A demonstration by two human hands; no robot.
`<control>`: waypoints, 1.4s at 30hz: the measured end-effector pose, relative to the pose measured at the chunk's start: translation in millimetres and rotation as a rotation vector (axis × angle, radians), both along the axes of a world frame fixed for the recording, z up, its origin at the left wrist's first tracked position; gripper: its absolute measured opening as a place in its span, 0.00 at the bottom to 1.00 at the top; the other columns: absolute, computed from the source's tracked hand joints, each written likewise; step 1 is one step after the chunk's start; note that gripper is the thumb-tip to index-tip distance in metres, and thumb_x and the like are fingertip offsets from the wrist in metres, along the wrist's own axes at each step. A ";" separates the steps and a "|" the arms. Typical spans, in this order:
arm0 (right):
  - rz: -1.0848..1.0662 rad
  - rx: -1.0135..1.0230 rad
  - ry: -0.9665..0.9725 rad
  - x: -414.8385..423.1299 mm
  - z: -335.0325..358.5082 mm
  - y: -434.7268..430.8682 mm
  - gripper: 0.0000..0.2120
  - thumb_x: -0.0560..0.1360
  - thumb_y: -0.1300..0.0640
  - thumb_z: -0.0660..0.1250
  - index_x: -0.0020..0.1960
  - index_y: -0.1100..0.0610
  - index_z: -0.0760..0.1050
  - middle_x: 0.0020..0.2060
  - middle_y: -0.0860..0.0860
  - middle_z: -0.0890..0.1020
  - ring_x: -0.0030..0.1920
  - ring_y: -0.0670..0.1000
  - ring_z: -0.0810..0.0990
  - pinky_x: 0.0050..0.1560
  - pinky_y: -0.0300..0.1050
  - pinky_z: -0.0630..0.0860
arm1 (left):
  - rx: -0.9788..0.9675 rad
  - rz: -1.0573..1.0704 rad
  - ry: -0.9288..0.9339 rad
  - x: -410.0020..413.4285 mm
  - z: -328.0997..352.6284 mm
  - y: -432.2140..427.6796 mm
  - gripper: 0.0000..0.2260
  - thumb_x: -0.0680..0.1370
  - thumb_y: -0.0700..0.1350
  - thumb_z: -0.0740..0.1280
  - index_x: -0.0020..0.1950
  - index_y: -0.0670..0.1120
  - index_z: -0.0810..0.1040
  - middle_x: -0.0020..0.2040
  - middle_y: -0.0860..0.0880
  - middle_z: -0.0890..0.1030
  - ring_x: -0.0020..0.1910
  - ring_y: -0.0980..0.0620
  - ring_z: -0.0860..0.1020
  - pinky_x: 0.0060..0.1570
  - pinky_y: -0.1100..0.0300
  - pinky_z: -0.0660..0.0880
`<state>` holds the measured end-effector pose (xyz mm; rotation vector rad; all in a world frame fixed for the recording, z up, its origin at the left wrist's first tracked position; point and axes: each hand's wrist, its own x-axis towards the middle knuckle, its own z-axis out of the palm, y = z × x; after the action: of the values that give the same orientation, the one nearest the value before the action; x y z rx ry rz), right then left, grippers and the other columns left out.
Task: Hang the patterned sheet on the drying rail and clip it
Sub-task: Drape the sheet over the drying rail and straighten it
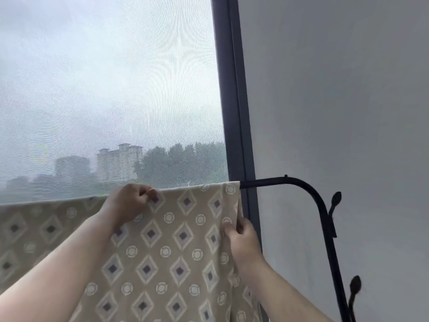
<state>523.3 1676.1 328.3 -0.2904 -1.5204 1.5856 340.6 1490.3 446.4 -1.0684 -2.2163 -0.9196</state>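
Note:
A beige patterned sheet [176,247] with diamonds and circles hangs over a black drying rail [274,181], which shows only to the right of the cloth before curving down. My left hand [132,201] pinches the sheet's top fold at the rail. My right hand [241,238] grips the sheet's right edge a little below the rail. No clip is in sight.
Behind the rail is a window with a mesh screen [116,89] and a dark frame [234,112]. A grey wall [336,112] fills the right. The rail's black upright [334,252] carries leaf-shaped hooks [335,201].

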 end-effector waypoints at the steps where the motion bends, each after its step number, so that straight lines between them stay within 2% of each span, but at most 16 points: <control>1: 0.088 -0.095 -0.012 0.4 0.6 1.2 0.08 0.80 0.56 0.65 0.57 0.52 0.79 0.48 0.50 0.87 0.50 0.53 0.85 0.57 0.55 0.79 | -0.001 0.003 0.001 1.4 0.2 0.2 0.16 0.77 0.49 0.66 0.33 0.66 0.81 0.29 0.61 0.81 0.33 0.53 0.79 0.38 0.57 0.74; 3: 0.241 -0.169 -0.055 6.8 0.7 -1.7 0.09 0.81 0.55 0.63 0.54 0.54 0.81 0.49 0.56 0.86 0.51 0.58 0.85 0.59 0.60 0.78 | -0.007 0.003 -0.001 2.4 0.3 0.2 0.16 0.77 0.49 0.66 0.32 0.65 0.81 0.27 0.61 0.79 0.31 0.53 0.78 0.36 0.58 0.72; 7: 0.345 -0.205 -0.095 8.0 -13.3 -4.0 0.09 0.83 0.57 0.60 0.55 0.51 0.80 0.50 0.54 0.86 0.53 0.57 0.85 0.61 0.62 0.77 | -0.029 0.015 -0.007 1.0 0.9 -1.3 0.16 0.77 0.50 0.66 0.33 0.67 0.80 0.30 0.54 0.82 0.34 0.50 0.81 0.40 0.54 0.77; 10: 0.133 -0.072 -0.066 3.7 -17.6 -3.8 0.10 0.82 0.59 0.62 0.60 0.51 0.78 0.48 0.49 0.87 0.50 0.51 0.85 0.58 0.55 0.80 | -0.047 0.016 -0.001 0.7 3.2 0.2 0.15 0.77 0.47 0.65 0.36 0.67 0.81 0.33 0.56 0.84 0.37 0.51 0.82 0.45 0.51 0.79; 12: -0.006 0.012 -0.004 4.7 -15.2 -3.6 0.09 0.80 0.60 0.65 0.56 0.50 0.78 0.44 0.46 0.87 0.45 0.47 0.85 0.50 0.46 0.81 | -0.041 0.022 0.001 0.2 4.7 1.9 0.15 0.76 0.45 0.66 0.35 0.62 0.83 0.34 0.56 0.84 0.38 0.52 0.82 0.45 0.51 0.78; 13: -0.009 0.011 0.037 5.6 -13.0 -4.3 0.06 0.79 0.60 0.66 0.53 0.51 0.79 0.43 0.47 0.87 0.45 0.47 0.85 0.49 0.46 0.81 | -0.038 0.024 0.001 0.4 5.4 2.8 0.15 0.76 0.44 0.66 0.33 0.60 0.82 0.34 0.56 0.83 0.38 0.52 0.81 0.45 0.52 0.78; 17: 0.265 -0.167 0.057 9.8 0.0 -5.3 0.07 0.80 0.59 0.65 0.52 0.57 0.82 0.49 0.59 0.86 0.52 0.62 0.84 0.59 0.62 0.78 | -0.039 0.056 0.050 1.8 8.9 3.7 0.16 0.76 0.42 0.66 0.31 0.58 0.79 0.35 0.56 0.82 0.39 0.51 0.80 0.43 0.56 0.74; 21: 0.499 -0.279 0.117 12.5 11.2 -5.8 0.15 0.81 0.62 0.58 0.62 0.58 0.79 0.57 0.59 0.83 0.58 0.60 0.82 0.63 0.58 0.75 | -0.029 0.050 0.069 0.6 12.2 2.6 0.17 0.75 0.41 0.67 0.29 0.56 0.78 0.31 0.57 0.80 0.37 0.52 0.79 0.39 0.58 0.71; 23: 0.519 -0.312 0.138 12.2 18.3 -10.1 0.15 0.81 0.62 0.58 0.64 0.60 0.78 0.57 0.61 0.83 0.56 0.60 0.83 0.59 0.55 0.78 | -0.011 0.013 0.061 -1.8 10.6 0.9 0.15 0.76 0.44 0.68 0.29 0.54 0.78 0.30 0.56 0.80 0.36 0.52 0.80 0.40 0.57 0.73; 26: 0.532 -0.411 0.163 11.8 27.8 -11.7 0.15 0.81 0.61 0.57 0.61 0.63 0.79 0.53 0.62 0.84 0.50 0.59 0.85 0.48 0.53 0.81 | 0.018 -0.094 0.052 -2.4 5.8 -2.6 0.09 0.73 0.48 0.72 0.32 0.56 0.81 0.31 0.55 0.82 0.37 0.53 0.81 0.42 0.56 0.76; 27: 0.537 -0.427 0.200 12.2 30.2 -10.4 0.15 0.81 0.62 0.57 0.60 0.63 0.79 0.52 0.62 0.84 0.50 0.59 0.85 0.49 0.54 0.81 | 0.034 -0.120 0.050 -2.5 5.3 -2.9 0.11 0.72 0.46 0.74 0.32 0.57 0.81 0.32 0.56 0.83 0.38 0.54 0.81 0.42 0.56 0.76; 30: 0.542 -0.404 0.297 10.8 33.7 -5.7 0.16 0.80 0.65 0.56 0.62 0.61 0.79 0.57 0.61 0.83 0.59 0.62 0.81 0.64 0.63 0.73 | 0.061 -0.130 0.052 -9.9 7.7 -1.1 0.14 0.71 0.38 0.73 0.30 0.57 0.82 0.31 0.58 0.84 0.37 0.54 0.82 0.43 0.54 0.79; 34: 0.550 -0.398 0.325 11.7 37.9 -6.1 0.12 0.79 0.67 0.57 0.51 0.62 0.79 0.52 0.63 0.84 0.49 0.61 0.83 0.59 0.65 0.75 | 0.081 -0.132 0.065 -10.0 9.0 -0.1 0.04 0.67 0.49 0.68 0.36 0.53 0.83 0.30 0.53 0.83 0.35 0.49 0.83 0.41 0.48 0.80; 36: 0.543 -0.389 0.297 14.5 39.7 -4.9 0.15 0.80 0.65 0.57 0.49 0.62 0.83 0.50 0.63 0.84 0.47 0.60 0.84 0.57 0.63 0.77 | 0.077 -0.122 0.067 -8.6 7.7 -0.8 0.02 0.69 0.47 0.70 0.37 0.52 0.83 0.30 0.52 0.83 0.36 0.48 0.83 0.41 0.47 0.80; 38: 0.533 -0.365 0.273 17.9 40.7 -2.4 0.16 0.81 0.62 0.56 0.53 0.63 0.83 0.52 0.63 0.84 0.49 0.60 0.85 0.52 0.57 0.80 | 0.071 -0.100 0.062 -8.1 7.8 -0.9 0.05 0.71 0.43 0.72 0.37 0.54 0.83 0.30 0.52 0.83 0.36 0.48 0.83 0.41 0.48 0.80; 42: 0.487 -0.299 0.253 21.6 42.0 -0.8 0.14 0.81 0.59 0.59 0.61 0.63 0.79 0.56 0.64 0.83 0.55 0.63 0.82 0.59 0.62 0.77 | 0.045 -0.088 0.052 -7.1 9.1 -1.6 0.11 0.71 0.45 0.73 0.34 0.61 0.82 0.32 0.58 0.83 0.36 0.53 0.82 0.43 0.51 0.80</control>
<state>544.9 1675.3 370.3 0.1294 -1.2099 2.1464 333.5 1488.7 455.5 -1.1641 -2.1105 -0.9635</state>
